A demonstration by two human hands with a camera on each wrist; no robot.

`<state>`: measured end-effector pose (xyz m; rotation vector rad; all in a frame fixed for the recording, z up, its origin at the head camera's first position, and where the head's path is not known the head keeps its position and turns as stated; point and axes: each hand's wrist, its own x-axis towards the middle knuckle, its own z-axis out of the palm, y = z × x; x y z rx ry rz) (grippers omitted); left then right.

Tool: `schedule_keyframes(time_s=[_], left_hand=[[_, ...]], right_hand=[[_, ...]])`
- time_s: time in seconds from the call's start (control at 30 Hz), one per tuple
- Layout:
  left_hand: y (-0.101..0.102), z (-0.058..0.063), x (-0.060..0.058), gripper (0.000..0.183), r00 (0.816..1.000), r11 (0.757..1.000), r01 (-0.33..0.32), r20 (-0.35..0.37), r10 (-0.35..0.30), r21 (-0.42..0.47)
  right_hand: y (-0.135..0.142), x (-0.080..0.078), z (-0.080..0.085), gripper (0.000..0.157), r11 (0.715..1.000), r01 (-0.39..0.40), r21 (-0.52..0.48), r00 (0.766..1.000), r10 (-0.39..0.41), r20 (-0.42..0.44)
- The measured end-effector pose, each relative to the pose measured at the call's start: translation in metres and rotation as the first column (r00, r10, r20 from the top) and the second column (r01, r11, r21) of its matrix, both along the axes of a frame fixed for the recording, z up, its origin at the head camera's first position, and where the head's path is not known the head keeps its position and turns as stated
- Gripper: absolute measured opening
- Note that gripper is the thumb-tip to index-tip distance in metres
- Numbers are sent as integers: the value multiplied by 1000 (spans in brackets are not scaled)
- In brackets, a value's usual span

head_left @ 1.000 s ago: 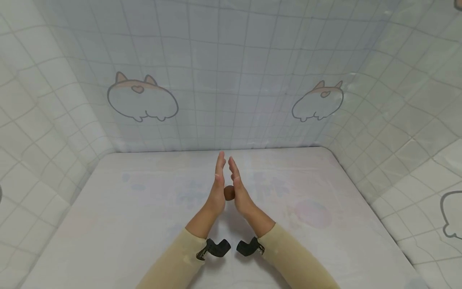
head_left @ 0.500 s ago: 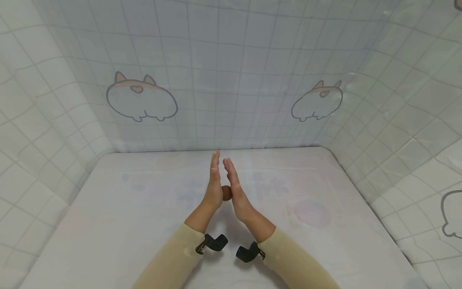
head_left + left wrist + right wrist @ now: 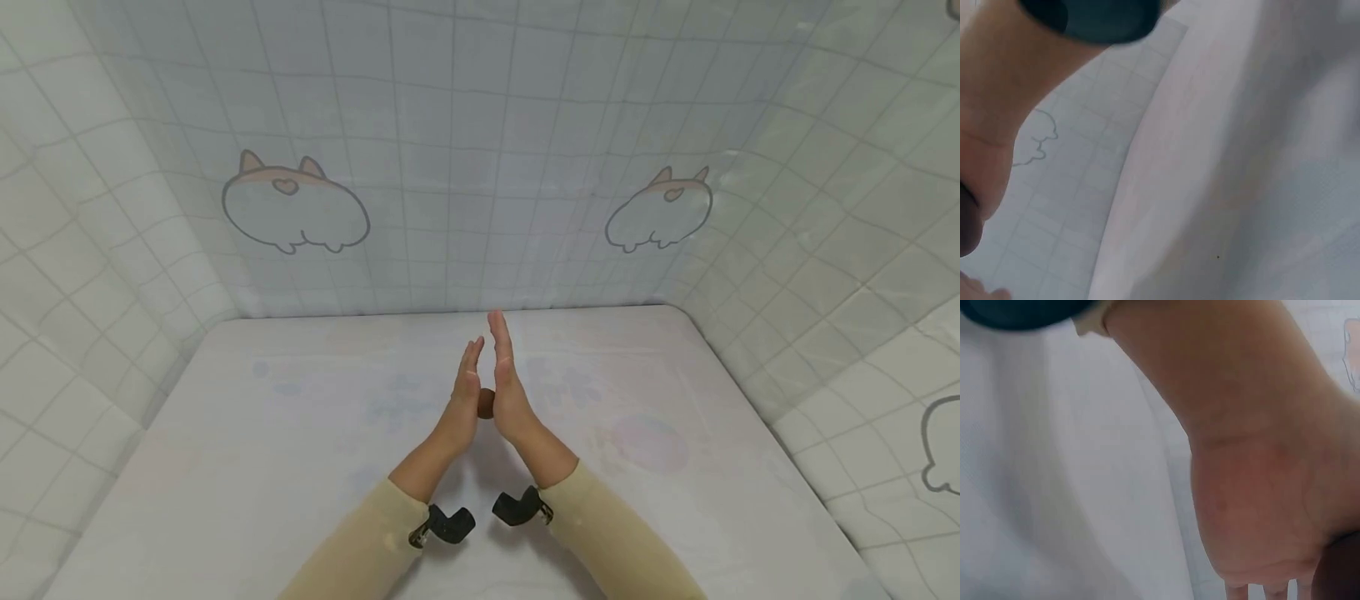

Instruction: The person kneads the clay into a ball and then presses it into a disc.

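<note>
Between my two palms sits a small round brown ball [image 3: 486, 404], pressed from both sides above the white table. My left hand [image 3: 461, 412] has straight fingers pointing away, its palm against the ball's left side. Opposite it, my right hand [image 3: 512, 400] is also straight-fingered, and its fingertips reach farther forward than the left ones. In the left wrist view a dark part of the ball [image 3: 969, 225] shows at the left edge under the palm. The right wrist view has the ball [image 3: 1340, 569] in the lower right corner, beside the heel of the hand.
The white table [image 3: 247, 467] has faint pastel prints. Behind it rises a sheet [image 3: 465, 183] with a grid and dog drawings, and similar gridded sheets stand at both sides. Black camera mounts [image 3: 452, 525] sit at the wrists, over light yellow sleeves [image 3: 360, 542].
The palms have slid against each other: my right hand has moved forward and my left hand back. The ball has shifted slightly to the right between them.
</note>
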<state>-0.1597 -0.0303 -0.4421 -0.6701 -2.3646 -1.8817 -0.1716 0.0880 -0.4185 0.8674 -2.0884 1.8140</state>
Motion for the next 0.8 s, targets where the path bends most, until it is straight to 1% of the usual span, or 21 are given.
schedule_keyframes(time_s=[0.17,0.27,0.33,0.47,0.57,0.7,0.8], left_hand=[[2,1,6,84,994,993,106,15,-107,55],[3,2,9,83,988,983,152,15,-154,107],[3,2,10,85,985,976,171,7,-174,138],[4,5,12,93,981,962,194,-22,-193,191],[4,8,12,96,978,951,207,-44,-202,228],[2,12,12,96,977,939,213,-80,-199,271],[1,15,11,96,978,936,200,-112,-175,289]], right_hand=[[5,-7,0,99,999,34,-1,998,-34,53],[7,-12,-2,104,999,44,17,996,-45,74],[9,-15,-4,106,999,43,25,996,-45,80],[11,-18,-9,102,998,42,42,995,-45,90],[11,-19,-14,101,998,32,52,993,-38,114],[10,-18,-21,99,997,11,78,989,-22,147],[9,-15,-26,95,994,-7,107,987,-10,162]])
